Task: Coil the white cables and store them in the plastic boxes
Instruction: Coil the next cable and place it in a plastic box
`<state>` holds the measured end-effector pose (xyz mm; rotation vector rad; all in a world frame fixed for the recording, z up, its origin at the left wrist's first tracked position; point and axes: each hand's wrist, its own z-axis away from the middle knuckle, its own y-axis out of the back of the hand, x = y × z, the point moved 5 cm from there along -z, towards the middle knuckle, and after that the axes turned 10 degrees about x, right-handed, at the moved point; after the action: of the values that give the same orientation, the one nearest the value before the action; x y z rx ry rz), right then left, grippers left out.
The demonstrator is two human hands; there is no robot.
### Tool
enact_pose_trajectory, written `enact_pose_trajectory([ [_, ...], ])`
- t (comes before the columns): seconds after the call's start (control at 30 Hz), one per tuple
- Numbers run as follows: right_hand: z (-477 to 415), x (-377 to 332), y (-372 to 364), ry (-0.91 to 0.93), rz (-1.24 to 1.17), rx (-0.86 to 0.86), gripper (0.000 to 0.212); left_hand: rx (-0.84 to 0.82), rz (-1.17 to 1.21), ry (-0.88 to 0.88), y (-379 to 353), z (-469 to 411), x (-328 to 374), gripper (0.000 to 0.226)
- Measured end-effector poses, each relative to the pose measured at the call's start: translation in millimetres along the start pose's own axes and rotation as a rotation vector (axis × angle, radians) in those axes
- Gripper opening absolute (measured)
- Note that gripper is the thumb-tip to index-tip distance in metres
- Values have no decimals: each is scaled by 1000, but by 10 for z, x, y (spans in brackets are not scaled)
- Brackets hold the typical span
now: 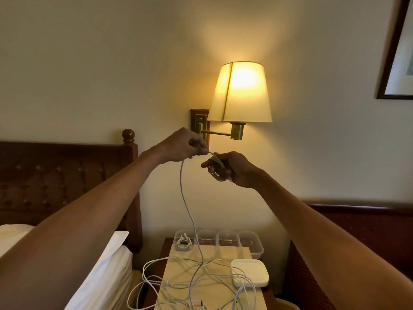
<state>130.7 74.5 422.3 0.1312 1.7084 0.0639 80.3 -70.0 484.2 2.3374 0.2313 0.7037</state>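
Both my hands are raised in front of the wall lamp. My left hand (pixel 183 145) pinches a white cable (pixel 186 204) that hangs down to the nightstand. My right hand (pixel 232 168) holds a small coil (pixel 218 170) of the same cable wound round its fingers. Below, several loose white cables (pixel 201 278) lie tangled on the nightstand. A row of clear plastic boxes (pixel 250 242) stands at the back of it; the leftmost box (pixel 178 234) holds a coiled white cable (pixel 183 242).
A lit wall lamp (pixel 241 92) on a brass arm hangs just behind my hands. White lids (pixel 250 272) are stacked on the nightstand (pixel 237 253) at the right. A bed with a white pillow (pixel 105 271) and wooden headboard (pixel 55 175) is on the left. A framed picture (pixel 397 52) hangs top right.
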Motion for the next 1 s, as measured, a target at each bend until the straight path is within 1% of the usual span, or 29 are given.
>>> enact_pose_trajectory([
  [0.17,49,-82,-5,-45,-267,-45,35,70,84,69,-41,18,-79,13],
  [0.23,32,-136,4,-32,-339,-73,39,58,123,115,-93,39,-123,16],
  [0.33,-10,-214,44,10,-392,-89,45,9,211,242,-229,83,-208,24],
  [0.43,-42,-307,88,85,-415,-49,41,-26,290,339,-359,115,-237,29],
  [0.53,-55,-409,123,126,-485,21,37,-73,297,388,-456,137,-253,30],
  [0.6,-70,-465,141,136,-545,93,36,-82,257,399,-483,141,-263,25],
  [0.67,-91,-507,147,149,-594,148,36,-55,215,411,-480,125,-270,21],
  [0.8,-140,-578,161,194,-652,162,41,30,167,430,-455,97,-287,17],
  [0.9,-180,-603,244,241,-682,203,47,2,61,372,-476,119,-308,18],
  [1.0,-229,-533,341,268,-653,308,50,-32,60,315,-498,133,-227,24],
])
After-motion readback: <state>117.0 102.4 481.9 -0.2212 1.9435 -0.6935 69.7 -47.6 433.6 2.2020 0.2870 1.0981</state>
